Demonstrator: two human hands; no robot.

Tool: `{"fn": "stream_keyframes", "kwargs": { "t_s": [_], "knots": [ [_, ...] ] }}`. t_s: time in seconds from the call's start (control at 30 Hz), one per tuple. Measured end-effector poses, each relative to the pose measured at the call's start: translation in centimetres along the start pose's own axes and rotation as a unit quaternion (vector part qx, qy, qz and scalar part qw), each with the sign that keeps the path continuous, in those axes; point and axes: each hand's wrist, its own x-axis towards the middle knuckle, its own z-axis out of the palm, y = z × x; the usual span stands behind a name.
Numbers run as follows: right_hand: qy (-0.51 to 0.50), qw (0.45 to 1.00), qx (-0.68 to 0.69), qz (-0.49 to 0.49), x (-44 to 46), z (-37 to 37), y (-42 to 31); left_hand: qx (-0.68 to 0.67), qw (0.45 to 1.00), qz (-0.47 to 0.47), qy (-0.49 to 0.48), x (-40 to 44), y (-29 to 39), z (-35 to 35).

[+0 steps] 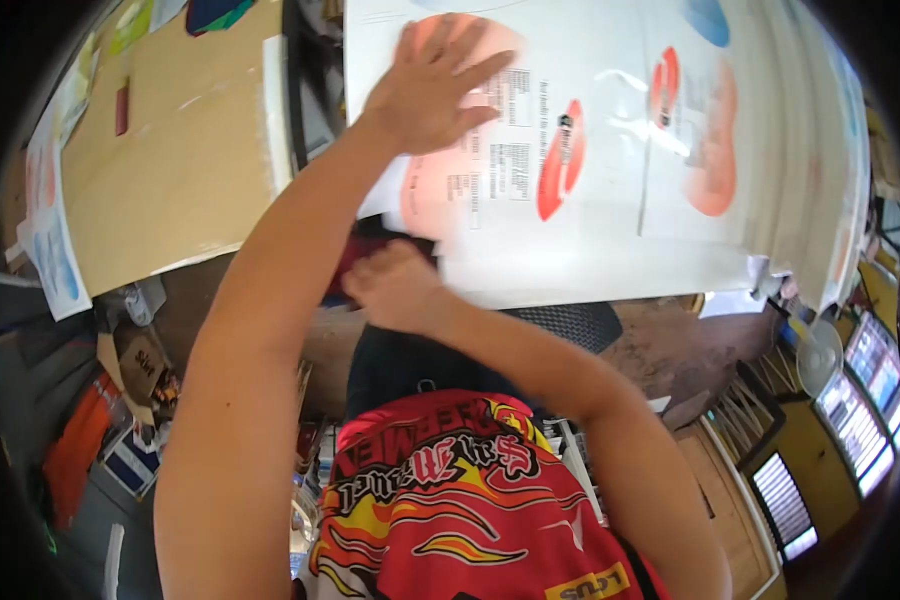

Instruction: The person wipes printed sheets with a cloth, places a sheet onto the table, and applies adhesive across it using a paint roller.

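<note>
My left hand [430, 95] lies palm down with its fingers spread on a large white printed sheet [610, 250], over a pale red printed shape near the sheet's left side. Below it, my right hand [395, 287] is blurred, with its fingers curled beside the sheet's lower left corner. A dark red and black thing [370, 248] shows right by these fingers; what they hold, if anything, is hidden. Red shapes and small text are printed on the sheet.
Left of the sheet, past a dark gap, is a tan board [185, 150] with a small dark red object [122, 108] on it. A printed strip [52, 225] hangs at its left edge. A fan [819, 357] stands at the right, and a cardboard box [140, 365] lower left.
</note>
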Motion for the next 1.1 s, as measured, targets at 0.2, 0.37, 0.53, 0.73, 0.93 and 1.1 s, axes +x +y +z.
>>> {"fn": "stream_keyframes", "kwargs": {
  "t_s": [0.2, 0.37, 0.53, 0.73, 0.93, 1.1],
  "knots": [
    [0.005, 0.996, 0.008, 0.088, -5.9, -1.8, 0.4, 0.002, 1.000, 0.006, -0.024, 0.2, -0.1, -0.5],
    [0.050, 0.964, -0.050, 0.256, -16.4, -7.2, 3.8, 0.011, 0.999, 0.008, -0.049, 0.6, -0.1, -0.7],
    [0.133, 0.901, -0.089, 0.404, -18.3, -10.8, 4.5, 0.046, 0.995, 0.007, -0.088, 1.1, 0.0, -0.9],
    [0.113, 0.931, -0.068, 0.340, -15.5, -9.2, 3.2, 0.023, 0.994, -0.008, -0.105, 1.0, 0.0, -1.2],
    [0.166, 0.904, -0.125, 0.373, -13.5, -8.2, 5.8, 0.032, 0.989, -0.022, -0.145, 1.4, 0.3, -1.9],
    [0.150, 0.947, -0.130, 0.252, -5.6, -13.0, 13.5, -0.028, 0.989, -0.031, -0.143, 1.4, 0.0, -1.9]
  ]
}}
